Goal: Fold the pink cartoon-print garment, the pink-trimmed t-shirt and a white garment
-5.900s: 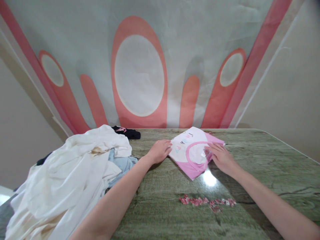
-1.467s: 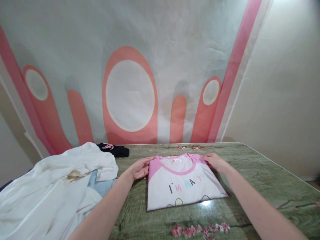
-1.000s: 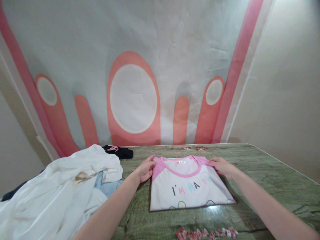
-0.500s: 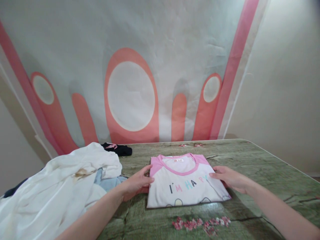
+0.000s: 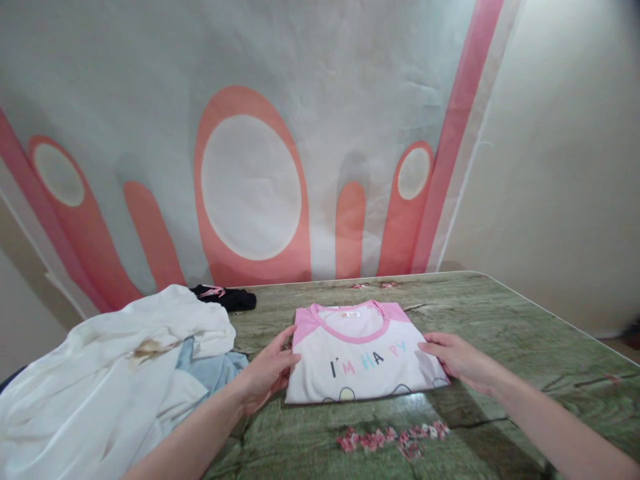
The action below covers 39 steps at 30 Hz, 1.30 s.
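Observation:
A folded white and pink T-shirt [image 5: 367, 363] with "I'M HAPPY" lettering lies on the table, its pink neckline toward the far side. My left hand [image 5: 273, 369] grips its left edge, thumb on top and the other fingers at the side and partly hidden. At the opposite edge, my right hand [image 5: 453, 359] holds the cloth with the thumb over the top; some of its fingertips are out of sight beneath the shirt.
Heaped white clothing [image 5: 115, 373] covers the table's left side, with a light blue garment [image 5: 215, 367] under it. Behind the heap lies a black garment [image 5: 233, 298]. The wood-patterned table [image 5: 505, 320] with printed flowers reaches a backdrop [image 5: 320, 80].
The camera view has turned slightly right, so everything sits a little further left. The shirt's right side lies flatter, with more of the lettering showing. Both hands stay at its edges.

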Available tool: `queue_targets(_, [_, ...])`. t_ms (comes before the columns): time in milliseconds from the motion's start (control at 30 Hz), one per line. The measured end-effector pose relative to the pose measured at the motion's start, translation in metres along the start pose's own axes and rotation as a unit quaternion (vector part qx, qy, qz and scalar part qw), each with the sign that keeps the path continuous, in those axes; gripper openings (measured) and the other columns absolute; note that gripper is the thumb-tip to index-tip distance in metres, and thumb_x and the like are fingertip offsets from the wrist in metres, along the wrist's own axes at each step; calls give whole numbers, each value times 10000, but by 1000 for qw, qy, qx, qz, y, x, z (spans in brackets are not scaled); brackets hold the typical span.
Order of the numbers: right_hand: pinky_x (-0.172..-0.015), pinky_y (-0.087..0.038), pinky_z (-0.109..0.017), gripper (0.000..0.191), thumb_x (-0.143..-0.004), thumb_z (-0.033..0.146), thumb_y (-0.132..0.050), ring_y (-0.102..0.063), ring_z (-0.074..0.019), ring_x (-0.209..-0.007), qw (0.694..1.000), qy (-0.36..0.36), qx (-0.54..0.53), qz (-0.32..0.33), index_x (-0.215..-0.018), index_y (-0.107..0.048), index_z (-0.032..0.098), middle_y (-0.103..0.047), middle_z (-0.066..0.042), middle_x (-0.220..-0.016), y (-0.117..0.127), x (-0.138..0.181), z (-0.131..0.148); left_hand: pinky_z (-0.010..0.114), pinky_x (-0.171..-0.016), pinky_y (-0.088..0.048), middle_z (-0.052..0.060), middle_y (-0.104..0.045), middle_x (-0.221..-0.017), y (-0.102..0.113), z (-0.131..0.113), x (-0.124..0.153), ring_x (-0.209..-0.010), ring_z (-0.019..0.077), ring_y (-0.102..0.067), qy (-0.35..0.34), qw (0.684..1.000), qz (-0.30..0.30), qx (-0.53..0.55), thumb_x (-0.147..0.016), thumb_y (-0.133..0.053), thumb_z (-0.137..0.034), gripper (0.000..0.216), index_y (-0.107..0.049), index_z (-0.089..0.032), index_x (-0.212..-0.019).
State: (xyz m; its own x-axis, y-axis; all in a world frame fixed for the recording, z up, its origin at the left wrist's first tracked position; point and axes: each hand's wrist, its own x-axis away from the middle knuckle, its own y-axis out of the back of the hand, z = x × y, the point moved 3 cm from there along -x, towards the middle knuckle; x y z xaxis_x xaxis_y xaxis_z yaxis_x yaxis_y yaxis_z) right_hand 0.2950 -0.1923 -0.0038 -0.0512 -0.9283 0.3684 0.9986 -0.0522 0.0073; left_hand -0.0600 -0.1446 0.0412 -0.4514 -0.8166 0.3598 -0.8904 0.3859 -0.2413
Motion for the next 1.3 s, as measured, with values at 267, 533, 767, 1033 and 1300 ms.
queue_targets(267, [-607,-477,-250,256,-713,339,-662,-630,-173,-709,999,24,-19,-27,-870,-634,140,-702,-54,-796,-2,1,-10,334,-914,-407,82,-632,-1069,-4,13,7,-1042,230,-563,21,997,78,-2,-630,-760,-275,664,-495,-165,-1229])
queue_targets(533, [-573,-457,-217,317,-703,418,-661,-618,-157,-694,996,31,16,-77,-855,-657,139,-700,-37,-770,-3,4,-13,350,-918,-398,67,-673,-946,0,25,3,-950,215,-606,27,997,66,23,-594,-784,-277,554,-598,-118,-1092])
queue_targets(767, [-567,-472,-247,275,-698,380,-653,-611,-161,-626,996,32,-37,-71,-863,-639,162,-694,-32,-741,-2,8,-16,339,-889,-406,79,-648,-1036,7,27,0,-958,206,-597,3,997,83,-1,-670,-732,-290,539,-557,-137,-1156])
queue_targets(1033, [-538,-467,-244,383,-699,457,-606,-620,-185,-657,982,89,75,-151,-921,-625,145,-680,-41,-719,-3,10,-12,340,-898,-385,86,-624,-1067,8,21,5,-1012,226,-566,-9,991,134,-18,-727,-692,-304,603,-452,-148,-1257])
queue_targets(1300, [-655,-491,-292,574,-736,373,-601,-635,-186,-780,994,76,70,-42,-1223,-357,192,-672,-45,-905,-7,24,-3,324,-921,-373,80,-560,-1183,4,15,12,-1094,220,-507,-25,986,135,-94,-744,-655,-375,638,-394,-180,-1294])
